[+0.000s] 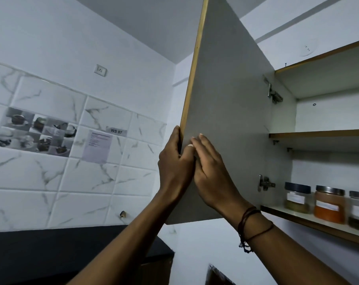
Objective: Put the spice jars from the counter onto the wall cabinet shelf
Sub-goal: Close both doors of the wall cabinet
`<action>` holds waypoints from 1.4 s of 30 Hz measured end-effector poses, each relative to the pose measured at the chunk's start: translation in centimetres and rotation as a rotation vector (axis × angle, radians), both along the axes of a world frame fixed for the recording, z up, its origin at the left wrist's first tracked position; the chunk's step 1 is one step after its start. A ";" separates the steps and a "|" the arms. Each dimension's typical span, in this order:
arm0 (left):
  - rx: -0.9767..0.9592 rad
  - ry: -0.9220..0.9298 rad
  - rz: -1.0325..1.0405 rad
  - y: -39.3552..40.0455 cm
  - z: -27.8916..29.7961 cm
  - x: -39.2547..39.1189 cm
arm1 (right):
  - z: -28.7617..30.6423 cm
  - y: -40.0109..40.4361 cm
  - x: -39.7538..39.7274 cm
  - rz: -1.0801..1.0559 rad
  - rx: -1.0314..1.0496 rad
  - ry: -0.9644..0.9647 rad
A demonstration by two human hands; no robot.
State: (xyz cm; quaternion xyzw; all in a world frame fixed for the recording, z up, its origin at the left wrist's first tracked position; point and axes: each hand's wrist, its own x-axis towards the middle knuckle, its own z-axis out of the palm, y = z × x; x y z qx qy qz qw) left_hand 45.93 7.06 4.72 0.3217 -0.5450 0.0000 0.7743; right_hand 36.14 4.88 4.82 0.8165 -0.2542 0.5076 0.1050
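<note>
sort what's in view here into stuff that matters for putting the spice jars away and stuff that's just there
Job: cabinet door, held at its edge by left hand, right hand flat on it; bottom shelf; three spice jars on it.

Just there: wall socket, WS 07 label, paper notice, empty upper shelf.

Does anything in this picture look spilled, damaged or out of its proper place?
Nothing stands out. Three spice jars stand upright on the bottom shelf, lids on, no spill visible. The cabinet door is open, with the left hand gripping its edge and the right hand flat against it.
</note>
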 end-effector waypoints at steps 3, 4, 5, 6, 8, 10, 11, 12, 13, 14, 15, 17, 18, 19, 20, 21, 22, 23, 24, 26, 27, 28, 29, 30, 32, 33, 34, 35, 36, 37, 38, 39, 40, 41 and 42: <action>-0.046 -0.011 -0.018 2.1 -0.3 -3.1 | -1.0 2.1 -2.9 0.056 -0.016 -0.070; -0.062 -0.021 -0.039 2.9 -0.3 -4.2 | -1.2 2.8 -3.8 0.074 -0.019 -0.097; -0.080 -0.037 -0.066 3.5 -0.4 -5.4 | -1.4 3.4 -4.8 0.086 -0.026 -0.127; -0.099 -0.054 -0.099 4.1 -0.5 -6.7 | -1.6 3.9 -6.0 0.098 -0.034 -0.162; -0.137 -0.072 -0.176 5.0 -0.7 -9.2 | -1.7 4.8 -8.2 0.147 -0.034 -0.236; -0.168 -0.092 -0.298 5.7 -0.9 -12.5 | -1.7 5.9 -11.1 0.208 -0.020 -0.298; -0.179 -0.110 -0.358 5.8 -1.2 -13.9 | -1.7 6.4 -12.4 0.225 -0.022 -0.324; -0.183 -0.135 -0.422 6.0 -1.4 -15.6 | -1.8 7.0 -13.8 0.226 -0.026 -0.352; -0.181 -0.167 -0.485 6.2 -1.6 -17.4 | -1.8 7.6 -15.5 0.226 -0.022 -0.387; -0.175 -0.197 -0.542 6.2 -1.9 -19.2 | -1.9 8.0 -17.0 0.228 -0.014 -0.423; -0.165 -0.230 -0.599 6.1 -2.1 -21.1 | -2.1 8.4 -18.7 0.204 -0.027 -0.451; -0.142 -0.298 -0.681 5.7 -2.5 -24.8 | -2.3 8.9 -22.1 0.135 -0.062 -0.500; -0.132 -0.325 -0.716 5.2 -2.5 -26.5 | -2.3 8.9 -23.7 0.103 -0.056 -0.535; -0.126 -0.347 -0.745 4.7 -2.6 -28.2 | -2.4 8.9 -25.3 0.060 -0.043 -0.573; -0.124 -0.355 -0.768 4.4 -2.6 -30.1 | -2.4 8.9 -27.0 0.006 -0.030 -0.594; -0.126 -0.351 -0.768 3.8 -2.6 -31.3 | -2.3 8.7 -28.1 -0.047 -0.009 -0.599; -0.132 -0.344 -0.764 3.2 -2.5 -32.7 | -2.2 8.7 -29.3 -0.105 0.006 -0.603; -0.143 -0.341 -0.769 2.9 -2.5 -34.4 | -2.1 8.8 -30.8 -0.181 0.001 -0.597; -0.162 -0.347 -0.756 2.4 -2.7 -35.7 | -2.1 8.8 -31.9 -0.245 -0.005 -0.583; -0.196 -0.373 -0.717 1.5 -2.8 -38.1 | -2.0 9.1 -34.1 -0.364 -0.011 -0.541; -0.203 -0.387 -0.702 1.1 -2.8 -39.0 | -1.9 9.0 -35.1 -0.425 -0.006 -0.522; -0.203 -0.401 -0.699 0.8 -2.8 -40.0 | -1.8 9.0 -36.1 -0.495 -0.001 -0.506; -0.198 -0.417 -0.690 0.3 -2.7 -40.8 | -1.6 8.8 -37.0 -0.555 0.003 -0.490; -0.193 -0.434 -0.680 0.0 -2.7 -41.5 | -1.4 8.7 -37.8 -0.610 0.007 -0.471; -0.193 -0.463 -0.664 -0.6 -2.6 -42.7 | -1.1 8.5 -39.0 -0.720 -0.004 -0.410; -0.198 -0.475 -0.662 -0.9 -2.7 -43.1 | -1.0 8.4 -39.5 -0.764 -0.018 -0.376; -0.203 -0.486 -0.665 -1.3 -2.8 -43.8 | -1.1 8.3 -40.0 -0.792 -0.027 -0.347; -0.209 -0.496 -0.661 -1.7 -2.8 -44.3 | -1.1 8.3 -40.5 -0.805 -0.024 -0.323; -0.211 -0.508 -0.652 -2.2 -2.8 -44.6 | -1.1 8.2 -40.8 -0.805 -0.009 -0.305; -0.213 -0.522 -0.643 -2.7 -2.9 -45.0 | -1.3 8.1 -41.1 -0.806 0.018 -0.289; -0.220 -0.537 -0.639 -3.2 -2.9 -45.4 | -1.5 8.0 -41.4 -0.817 0.044 -0.268; -0.225 -0.557 -0.633 -3.8 -2.9 -45.8 | -1.7 7.8 -41.8 -0.836 0.063 -0.243; -0.230 -0.577 -0.624 -4.2 -2.9 -46.2 | -1.9 7.7 -42.1 -0.856 0.076 -0.223; -0.235 -0.596 -0.612 -4.6 -2.9 -46.5 | -2.0 7.7 -42.5 -0.876 0.089 -0.213; -0.238 -0.615 -0.597 -4.9 -3.0 -46.8 | -2.2 7.6 -42.9 -0.894 0.103 -0.209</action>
